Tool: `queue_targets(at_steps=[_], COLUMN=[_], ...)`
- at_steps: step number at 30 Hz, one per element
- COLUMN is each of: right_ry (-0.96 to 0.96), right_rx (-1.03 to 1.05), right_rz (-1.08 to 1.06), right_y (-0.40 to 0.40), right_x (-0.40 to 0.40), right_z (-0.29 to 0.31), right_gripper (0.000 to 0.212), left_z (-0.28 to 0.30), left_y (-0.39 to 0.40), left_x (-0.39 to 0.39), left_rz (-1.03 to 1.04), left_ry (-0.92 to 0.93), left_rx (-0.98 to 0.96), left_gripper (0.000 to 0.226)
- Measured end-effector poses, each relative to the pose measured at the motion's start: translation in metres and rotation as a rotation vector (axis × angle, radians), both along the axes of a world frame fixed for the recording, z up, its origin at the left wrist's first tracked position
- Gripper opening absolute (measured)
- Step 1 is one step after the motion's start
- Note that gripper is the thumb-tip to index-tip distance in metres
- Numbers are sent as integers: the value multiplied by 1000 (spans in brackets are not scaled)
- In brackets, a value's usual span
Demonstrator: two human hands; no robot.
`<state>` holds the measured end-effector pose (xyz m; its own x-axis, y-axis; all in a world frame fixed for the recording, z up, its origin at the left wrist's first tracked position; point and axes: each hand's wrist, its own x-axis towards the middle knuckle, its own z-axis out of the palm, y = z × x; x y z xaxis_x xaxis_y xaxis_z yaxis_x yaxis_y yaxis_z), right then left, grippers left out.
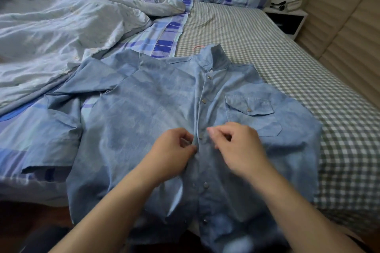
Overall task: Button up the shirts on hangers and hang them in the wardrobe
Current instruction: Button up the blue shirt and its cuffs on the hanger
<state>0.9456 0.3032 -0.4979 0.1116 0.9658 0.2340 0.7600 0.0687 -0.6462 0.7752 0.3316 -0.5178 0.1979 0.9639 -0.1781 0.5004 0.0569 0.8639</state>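
Your left hand [174,150] pinches the left edge of the placket on the denim shirt [148,109], fingers curled on the cloth. Just beside it, your right hand [236,146] hovers over the other edge with fingers curled; whether it holds cloth I cannot tell, since it is blurred. Between them sits one metal snap [200,136] at mid-chest. The shirt lies flat, front up, on the bed [267,51], collar away from you, with the pink hanger hook [198,47] peeking out past the collar. Left of it is a rumpled quilt [51,26]; right of it, bare checked sheet.

You look to be midway through fastening: the upper snaps appear closed, the lower ones [206,185] appear open. Next, line up the two halves of the mid-chest snap and press them squarely together, then work downward.
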Motion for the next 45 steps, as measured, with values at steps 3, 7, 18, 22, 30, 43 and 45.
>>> queue_targets(at_steps=[3, 7, 18, 22, 30, 43, 45], right_ry=[33, -308, -319, -192, -240, 495, 494], right_rx=[109, -212, 313, -6, -12, 44, 44], right_rz=[-128, -97, -96, 3, -183, -307, -254], right_y=[23, 87, -15, -95, -100, -119, -119], right_x=[28, 71, 27, -26, -49, -51, -48], right_z=[28, 23, -14, -43, -110, -65, -61], right_gripper=[17, 30, 15, 24, 43, 17, 10], left_z=[5, 8, -1, -24, -62, -55, -54], left_y=[6, 11, -24, -66, -95, -109, -107], left_x=[-8, -4, -3, 0, -6, 2, 2], left_rz=[-136, -224, -226, -153, -20, 126, 121], left_ry=[168, 349, 612, 815, 683, 583, 546], left_rx=[32, 52, 90, 278, 490, 367, 421], left_gripper=[25, 35, 43, 46, 28, 41, 30])
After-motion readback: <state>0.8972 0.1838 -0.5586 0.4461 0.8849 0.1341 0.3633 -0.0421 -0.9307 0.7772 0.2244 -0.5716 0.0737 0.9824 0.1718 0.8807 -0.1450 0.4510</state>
